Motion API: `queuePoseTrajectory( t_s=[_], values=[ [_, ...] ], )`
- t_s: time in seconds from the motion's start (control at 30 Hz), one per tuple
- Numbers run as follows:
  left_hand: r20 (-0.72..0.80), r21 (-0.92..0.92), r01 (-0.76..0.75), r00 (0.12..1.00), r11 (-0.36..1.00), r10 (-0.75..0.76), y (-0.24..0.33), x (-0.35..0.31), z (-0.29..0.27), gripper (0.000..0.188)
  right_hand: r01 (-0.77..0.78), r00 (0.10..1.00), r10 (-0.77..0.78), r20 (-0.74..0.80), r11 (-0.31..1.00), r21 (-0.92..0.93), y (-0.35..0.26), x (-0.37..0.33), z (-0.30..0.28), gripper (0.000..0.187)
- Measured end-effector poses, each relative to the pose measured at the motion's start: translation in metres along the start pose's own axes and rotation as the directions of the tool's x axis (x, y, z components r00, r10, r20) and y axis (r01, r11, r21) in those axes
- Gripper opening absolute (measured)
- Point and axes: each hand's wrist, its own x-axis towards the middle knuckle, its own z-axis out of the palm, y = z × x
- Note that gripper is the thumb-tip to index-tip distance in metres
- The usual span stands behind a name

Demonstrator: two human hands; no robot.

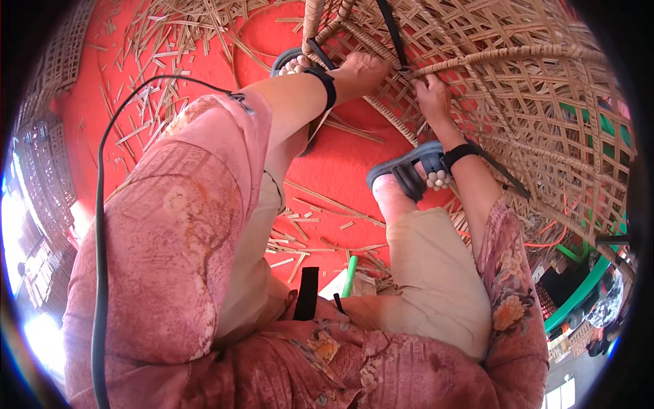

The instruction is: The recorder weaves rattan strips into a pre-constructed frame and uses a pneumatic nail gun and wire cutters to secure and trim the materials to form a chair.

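A large openwork wicker piece [518, 102], woven from brown cane strips with cane-wrapped rods, leans in from the upper right. My left hand [366, 68] reaches to its corner, where the wrapped rods meet. Its fingers curl in against the weave, and their tips are hidden. Just to the right, my right hand [433, 99] is closed, with thumb and fingers pinched beside the joint of a wrapped rod [504, 56]. Whatever lies between those fingertips is too small to make out. A black strap [392, 31] runs down to the same joint.
Loose cane offcuts [163, 41] litter the red floor covering [340, 160]. My sandalled feet, one in a grey sandal [395, 167], rest close to the wicker. A green stick [350, 276] lies between my legs. A dark cable [102, 204] loops at left. More wickerwork [41, 102] stands far left.
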Motion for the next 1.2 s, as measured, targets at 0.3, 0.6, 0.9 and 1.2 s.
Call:
queuePoseTrajectory(
  t_s=[0.3, 0.6, 0.9, 1.2],
  values=[
    [0.107, -0.084, -0.220, 0.968, 0.972, 0.228, 0.063, -0.008, -0.014, 0.011, -0.049, 0.998, 0.049, -0.037, 0.999, 0.004, -0.009, -0.001, 0.012, 0.040],
    [0.147, -0.525, 0.430, 0.896, 0.735, -0.419, 0.052, 0.023, -0.033, 0.041, -0.092, 0.994, 0.086, -0.068, 0.993, -0.079, -0.007, 0.000, 0.003, 0.027],
    [0.144, -0.539, 0.312, 0.949, 0.783, -0.279, 0.044, 0.053, -0.009, 0.024, 0.013, 0.993, 0.055, 0.106, 0.833, -0.553, -0.018, -0.009, -0.012, 0.018],
    [0.021, -0.546, 0.175, 0.981, 0.819, -0.195, 0.034, 0.053, 0.003, 0.024, 0.008, 1.000, -0.008, 0.001, 0.891, -0.454, -0.028, -0.009, -0.016, 0.016]
  ],
)
